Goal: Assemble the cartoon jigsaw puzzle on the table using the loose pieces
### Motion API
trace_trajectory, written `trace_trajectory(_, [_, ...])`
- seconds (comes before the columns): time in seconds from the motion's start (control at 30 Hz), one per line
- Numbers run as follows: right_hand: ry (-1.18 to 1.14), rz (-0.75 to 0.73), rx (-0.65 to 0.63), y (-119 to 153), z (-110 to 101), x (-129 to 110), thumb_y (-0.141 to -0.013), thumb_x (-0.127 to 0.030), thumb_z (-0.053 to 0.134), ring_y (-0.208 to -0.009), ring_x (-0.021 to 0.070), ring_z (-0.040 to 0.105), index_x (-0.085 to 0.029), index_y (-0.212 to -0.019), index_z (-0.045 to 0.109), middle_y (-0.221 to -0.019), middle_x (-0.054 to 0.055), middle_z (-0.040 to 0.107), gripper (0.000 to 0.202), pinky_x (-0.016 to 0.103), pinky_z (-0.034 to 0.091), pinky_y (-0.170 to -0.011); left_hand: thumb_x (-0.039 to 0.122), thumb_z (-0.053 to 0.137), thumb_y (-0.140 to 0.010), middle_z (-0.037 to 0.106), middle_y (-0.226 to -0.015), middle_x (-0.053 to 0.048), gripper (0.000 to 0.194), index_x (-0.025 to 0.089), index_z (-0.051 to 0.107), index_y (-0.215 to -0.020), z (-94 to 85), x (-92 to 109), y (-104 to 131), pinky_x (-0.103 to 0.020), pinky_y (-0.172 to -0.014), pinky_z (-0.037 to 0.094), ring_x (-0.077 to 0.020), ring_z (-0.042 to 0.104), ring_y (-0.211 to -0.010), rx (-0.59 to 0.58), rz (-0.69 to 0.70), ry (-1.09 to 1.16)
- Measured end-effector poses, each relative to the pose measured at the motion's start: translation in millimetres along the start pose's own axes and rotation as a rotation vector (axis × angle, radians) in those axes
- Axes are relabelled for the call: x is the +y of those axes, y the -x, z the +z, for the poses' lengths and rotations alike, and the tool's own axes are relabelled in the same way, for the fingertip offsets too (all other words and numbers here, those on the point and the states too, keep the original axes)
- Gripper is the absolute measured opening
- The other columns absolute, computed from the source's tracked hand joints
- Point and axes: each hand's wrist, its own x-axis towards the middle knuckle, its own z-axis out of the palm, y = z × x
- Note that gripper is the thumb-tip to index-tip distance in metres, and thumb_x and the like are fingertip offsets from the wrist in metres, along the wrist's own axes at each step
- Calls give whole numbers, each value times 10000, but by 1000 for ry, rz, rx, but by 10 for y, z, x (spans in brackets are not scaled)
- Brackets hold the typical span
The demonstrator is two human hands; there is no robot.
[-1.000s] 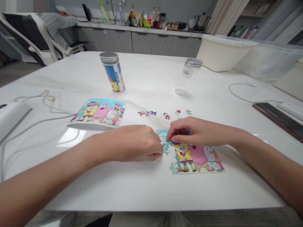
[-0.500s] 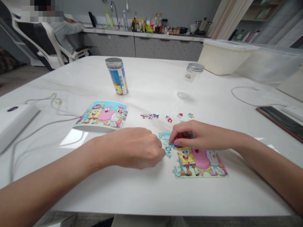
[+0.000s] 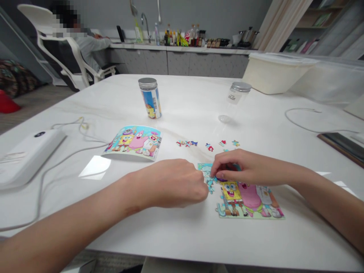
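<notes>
A partly joined cartoon jigsaw puzzle [image 3: 250,201] lies flat on the white table, with a gap in its left side. At its left edge my left hand [image 3: 179,184] is closed in a fist-like pinch, and the fingertips and anything in them are hidden. My right hand [image 3: 241,167] reaches over the puzzle's top left part, thumb and fingers curled close together on it. Blue puzzle pieces [image 3: 210,185] show between the two hands. Beyond them lie several loose puzzle pieces [image 3: 209,146]. A curled picture sheet [image 3: 136,142] with the same cartoon rests left of these.
A jar with a cartoon label [image 3: 151,100] and a clear jar [image 3: 237,96] stand farther back. At left are a white box-like device [image 3: 31,155] and cables. Lidded bins [image 3: 275,74] and a dark flat object [image 3: 341,146] sit at right. A person sits in a chair beyond.
The whole view has shifted, so things appear a little farther right and lower. Both hands keep nearly the same places at the puzzle.
</notes>
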Motion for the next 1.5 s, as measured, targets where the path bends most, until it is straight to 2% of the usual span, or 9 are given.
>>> trace_trajectory(0.43, [-22,-3,-6,-1,-5,-18,-895,-393,534,-762,168,596,-199,-944,680,-912,40,683,248,288,446,-676,29,606,-734,517,-490,12,197,169,563,-603,-10,1,8,-291,-376,155,-113,426,-390,17,11,3])
trace_trajectory(0.57, [-22,-3,-3,1,-4,-9,-891,-391,541,-744,161,594,-198,-940,682,-895,37,682,243,283,442,-661,60,595,-780,564,-540,1,162,166,598,-658,-26,-7,12,-293,-392,197,-128,469,-421,31,3,13])
trace_trajectory(0.63, [-17,-6,-4,2,-4,-4,-894,-384,541,-745,157,595,-196,-945,678,-890,33,682,238,276,440,-657,156,589,-835,595,-574,-15,150,155,632,-691,-25,2,-8,-284,-414,247,-134,503,-456,44,-80,109])
trace_trajectory(0.7, [-14,-9,-5,2,-4,-2,-901,-378,535,-737,153,592,-191,-952,674,-877,32,682,239,270,436,-647,236,584,-851,582,-548,-14,214,154,648,-664,-8,18,-38,-261,-433,276,-125,507,-467,56,-240,278])
trace_trajectory(0.8, [-6,-27,-7,-2,-5,-2,-908,-374,529,-737,152,589,-183,-960,671,-870,37,678,244,262,430,-634,244,597,-800,509,-457,15,228,173,649,-590,51,48,-72,-231,-433,274,-103,457,-432,85,-468,494])
trace_trajectory(0.9, [-1,-49,-3,-10,-7,3,-911,-365,529,-732,145,581,-176,-967,669,-868,37,675,242,256,429,-629,275,623,-762,554,-501,11,148,192,706,-672,109,80,-78,-221,-471,326,-110,479,-468,146,-577,588])
trace_trajectory(1.0, [-16,-63,-7,-13,-10,11,-913,-342,534,-716,135,575,-172,-981,670,-863,34,674,228,248,431,-624,313,642,-747,582,-548,4,148,195,730,-749,128,110,-82,-224,-502,356,-116,499,-494,175,-621,614])
trace_trajectory(1.17, [-18,-67,3,-5,-12,9,-911,-311,538,-726,133,582,-176,-975,671,-871,33,675,200,240,434,-622,282,610,-760,533,-498,27,154,193,735,-774,86,135,-116,-223,-485,337,-101,451,-442,123,-657,649])
trace_trajectory(1.5, [-14,-71,9,-15,-8,8,-900,-280,543,-691,126,568,-173,-956,670,-840,26,668,175,240,422,-605,206,563,-718,547,-469,20,164,177,714,-660,86,154,-148,-213,-449,338,-99,466,-417,133,-661,731])
